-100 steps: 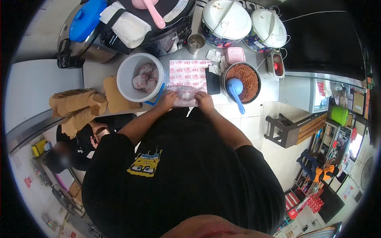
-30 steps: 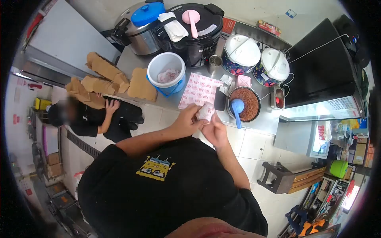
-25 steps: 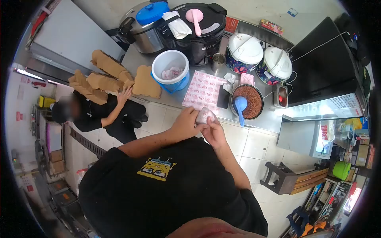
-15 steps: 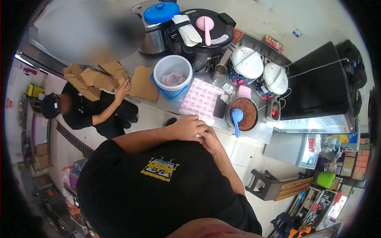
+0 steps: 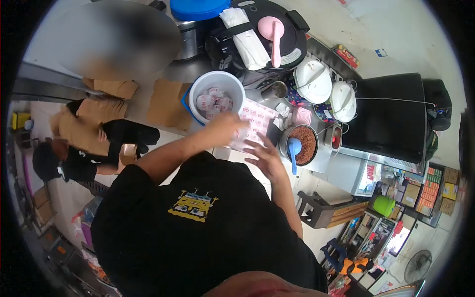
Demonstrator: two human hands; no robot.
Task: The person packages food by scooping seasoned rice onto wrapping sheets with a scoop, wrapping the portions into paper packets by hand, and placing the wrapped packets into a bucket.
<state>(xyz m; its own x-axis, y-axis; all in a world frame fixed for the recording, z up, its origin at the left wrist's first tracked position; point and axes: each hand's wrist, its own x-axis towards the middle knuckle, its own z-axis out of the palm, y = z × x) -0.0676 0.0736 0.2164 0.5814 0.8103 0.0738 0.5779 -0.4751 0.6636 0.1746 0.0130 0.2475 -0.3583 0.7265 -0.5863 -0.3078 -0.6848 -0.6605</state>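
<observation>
Printed paper sheets [image 5: 258, 115] lie flat at the front edge of the surface [image 5: 322, 161], the top one bare where it shows, though the hands hide part of it. Just left of them, a white bucket [image 5: 217, 78] holds several wrapped bundles [image 5: 213, 101] in matching paper; wrapping looks done for these, while unused paper and plenty of reddish-brown grainy food remain, so the work seems only partly through. The left hand [image 5: 226, 127] reaches across from its forearm between the bucket's near rim and the paper, its fingers pointing rightward; it is blurred, and whether it is closed or holding anything cannot be told. The right hand [image 5: 267, 161] hangs before the surface's front edge near the sheets, fingers spread apart and apparently gripping nothing, its forearm rising from the elbow. Right of the paper lies a dark phone-like slab [image 5: 273, 132], then the pan [image 5: 283, 148] with the food, a blue ladle [image 5: 295, 145] resting in it toward the front edge. Farther back stand a steel cup [image 5: 275, 90], a pink box [image 5: 302, 117] and floral pots [image 5: 312, 81] with white lids. Left of the bucket lies flat brown cardboard [image 5: 170, 101]; beyond the surface's left end, a co-worker [image 5: 74, 166] handles more.
</observation>
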